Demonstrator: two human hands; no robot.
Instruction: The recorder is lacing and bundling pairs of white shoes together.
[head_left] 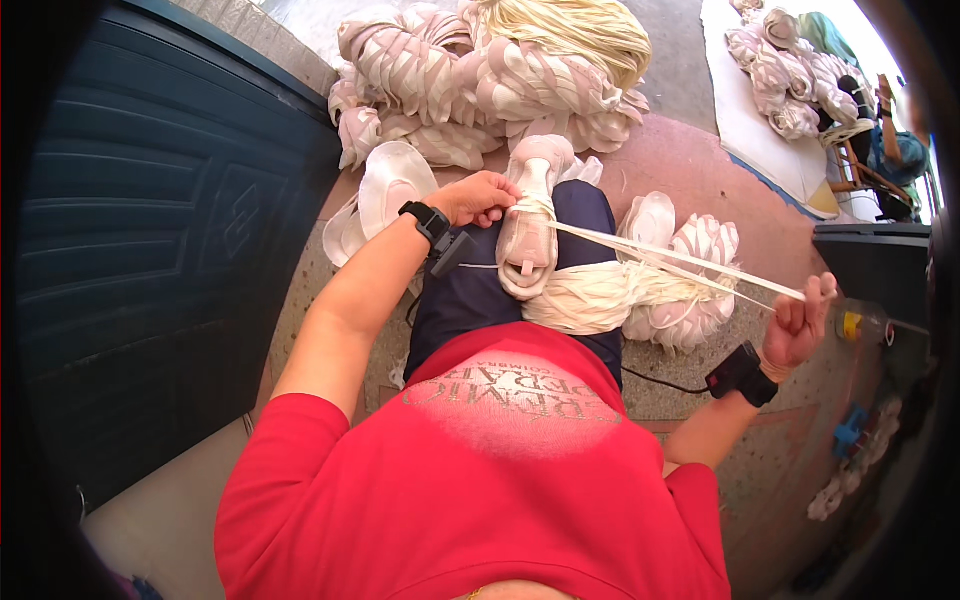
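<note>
A pale pink and white shoe upper [522, 248] lies lengthwise across my lap. At its lacing, my left hand [478, 200] is closed, with thumb and fingertips pinching the upper's edge by the laces. A cream shoelace [680, 258] runs taut from the upper out to the right. Its far end sits in my right hand [800, 322], which is closed and held well away from the upper. Across my right thigh lies a thick bundle of cream laces [580, 298]. Whether my left fingers also grip a lace is hidden.
A large heap of bundled shoe uppers [430, 85] topped by cream laces [570, 30] lies ahead. More uppers [395, 185] rest left of my knees, and another bundle [690, 310] to the right. A dark blue door [150, 220] stands left. Another person [900, 150] sits far right.
</note>
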